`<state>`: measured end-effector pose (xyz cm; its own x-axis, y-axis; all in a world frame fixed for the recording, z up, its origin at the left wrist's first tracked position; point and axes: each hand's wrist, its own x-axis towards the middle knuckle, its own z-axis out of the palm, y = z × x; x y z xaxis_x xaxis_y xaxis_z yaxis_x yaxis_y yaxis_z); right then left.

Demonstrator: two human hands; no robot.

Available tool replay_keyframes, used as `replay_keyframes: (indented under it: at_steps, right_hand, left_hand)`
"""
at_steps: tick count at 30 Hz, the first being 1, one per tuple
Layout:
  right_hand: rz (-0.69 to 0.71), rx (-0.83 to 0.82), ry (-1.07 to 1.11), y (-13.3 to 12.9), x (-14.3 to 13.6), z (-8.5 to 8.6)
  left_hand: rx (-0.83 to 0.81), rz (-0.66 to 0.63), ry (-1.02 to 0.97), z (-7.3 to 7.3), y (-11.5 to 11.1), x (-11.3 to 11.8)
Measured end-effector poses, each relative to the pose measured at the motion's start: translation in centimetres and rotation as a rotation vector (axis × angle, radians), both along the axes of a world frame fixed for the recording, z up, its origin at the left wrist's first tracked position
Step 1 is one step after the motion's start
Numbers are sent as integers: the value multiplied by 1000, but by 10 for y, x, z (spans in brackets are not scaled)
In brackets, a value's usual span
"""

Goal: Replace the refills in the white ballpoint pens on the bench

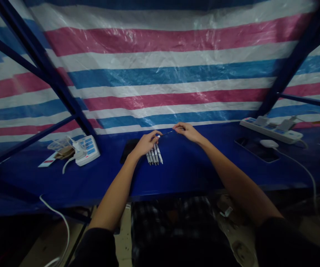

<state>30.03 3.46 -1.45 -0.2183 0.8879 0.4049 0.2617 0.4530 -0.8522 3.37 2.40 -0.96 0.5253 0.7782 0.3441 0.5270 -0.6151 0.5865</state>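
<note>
My left hand (148, 142) is closed, with a small white pen part (158, 136) at its fingertips; most of that part is hidden by the fingers. From there a thin dark pen refill (166, 133) slants up towards my right hand (186, 131), whose fingers are pinched at its other end. Just below my left hand, several white and grey pens (154, 155) lie side by side on the blue table (182, 170), their upper ends partly covered by the hand. Left of them, a dark phone-like slab (128, 149) lies partly behind my left forearm.
A white power strip (88, 150) with plugs and cables stands at the left, beside a card (48, 159). At the right are a longer power strip (271, 129), a phone (257, 149) and a white charger (269, 144) with its cable. Blue frame posts and a striped sheet (171, 74) bound the back.
</note>
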Motion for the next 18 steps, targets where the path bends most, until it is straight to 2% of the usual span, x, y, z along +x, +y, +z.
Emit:
replay_keyframes:
  at_steps: [4,13,16,18]
  right_hand:
    - [-49,-31,-15,1,-11,-5]
    - [-119,60,-77,-1,-31,-14]
    - [-190,74,-29,2,-21,-10]
    - [-282,58,49,6,-10,-8]
  left_hand:
    - [-14,-17,-10,0,0,2]
    - [7,-24,-15,-1,-2,6]
    - [10,-17,-137,0,4,3]
    - [-12,14,-329,3,10,-3]
